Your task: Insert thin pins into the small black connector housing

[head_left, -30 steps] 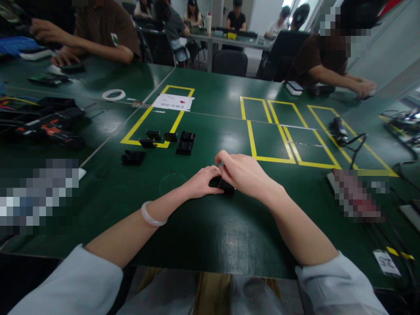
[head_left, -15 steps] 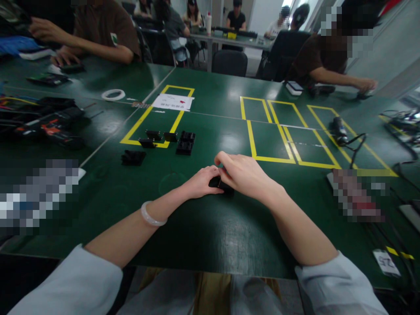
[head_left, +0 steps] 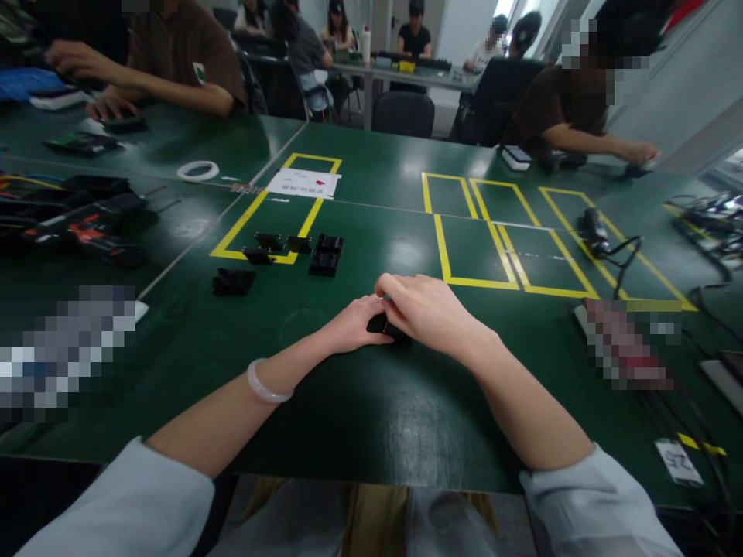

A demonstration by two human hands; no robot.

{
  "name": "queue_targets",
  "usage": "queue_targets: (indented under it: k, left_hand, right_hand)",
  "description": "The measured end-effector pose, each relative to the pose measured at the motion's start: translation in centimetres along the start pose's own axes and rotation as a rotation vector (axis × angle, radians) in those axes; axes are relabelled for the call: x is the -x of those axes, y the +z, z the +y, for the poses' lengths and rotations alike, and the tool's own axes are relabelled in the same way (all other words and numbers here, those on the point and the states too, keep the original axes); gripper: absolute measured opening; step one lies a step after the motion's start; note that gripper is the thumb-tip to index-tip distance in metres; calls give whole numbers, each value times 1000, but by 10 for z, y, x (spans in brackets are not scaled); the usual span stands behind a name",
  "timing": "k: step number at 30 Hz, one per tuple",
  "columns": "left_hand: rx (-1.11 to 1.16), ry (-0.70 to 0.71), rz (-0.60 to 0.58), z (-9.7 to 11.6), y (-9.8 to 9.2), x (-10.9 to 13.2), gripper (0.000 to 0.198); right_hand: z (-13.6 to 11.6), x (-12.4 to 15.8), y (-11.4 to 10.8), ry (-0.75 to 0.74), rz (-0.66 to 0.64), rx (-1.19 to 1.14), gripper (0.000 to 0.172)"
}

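Note:
At the middle of the green table, my left hand (head_left: 355, 325) is closed round a small black part (head_left: 379, 325), with thumb and fingers at its left side. My right hand (head_left: 426, 308) arches over the same part, its fingertips bent down against it. Most of the part is hidden by both hands, so its exact kind cannot be told. Ahead and to the left stand small thin black plates (head_left: 269, 241). Beside them lie a blocky black piece (head_left: 326, 255) with slots and another dark black piece (head_left: 233, 281).
Yellow tape outlines (head_left: 481, 284) mark the table. A white paper sheet (head_left: 305, 183) and a white ring (head_left: 198, 171) lie farther off. A black corded device (head_left: 594, 232) rests at right; dark gear with wires (head_left: 93, 220) is at left. Co-workers sit across the table.
The view has shifted very slightly. Both hands stay on the black part in nearly the same pose, and the other pieces have not moved.

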State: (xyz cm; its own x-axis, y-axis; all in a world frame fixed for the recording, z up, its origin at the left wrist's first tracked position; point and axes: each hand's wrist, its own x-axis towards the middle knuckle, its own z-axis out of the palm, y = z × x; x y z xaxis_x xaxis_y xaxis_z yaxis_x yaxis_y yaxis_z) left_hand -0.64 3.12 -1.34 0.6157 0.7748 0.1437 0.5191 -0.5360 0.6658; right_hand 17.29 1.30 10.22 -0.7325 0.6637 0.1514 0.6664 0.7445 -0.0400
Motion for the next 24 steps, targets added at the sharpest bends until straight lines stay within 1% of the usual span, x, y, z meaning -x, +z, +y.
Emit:
queue_targets:
  k: [4,6,9,12,17,21,24]
  left_hand:
    - [34,0,34,-1,1,0,34]
    - [51,3,33,-1,0,1,34]
    - [55,3,14,0,-2,1,34]
    - [52,0,6,1,-2,0,34]
    - [60,-22,29,1,-2,0,43]
    - [55,-11,1,2,-2,0,32]
    - [50,-3,2,2,-3,0,30]
  right_hand:
    - [0,0,1,-7,9,2,24]
    - [1,-1,3,-9,14,31,26]
    - [1,-2,5,-6,19,56,23]
    - [0,-2,5,11,20,30,22]
    - [-2,-1,4,13,22,7,22]
    - [-2,-2,5,5,27,49,26]
    - [-1,-2,5,5,20,63,25]
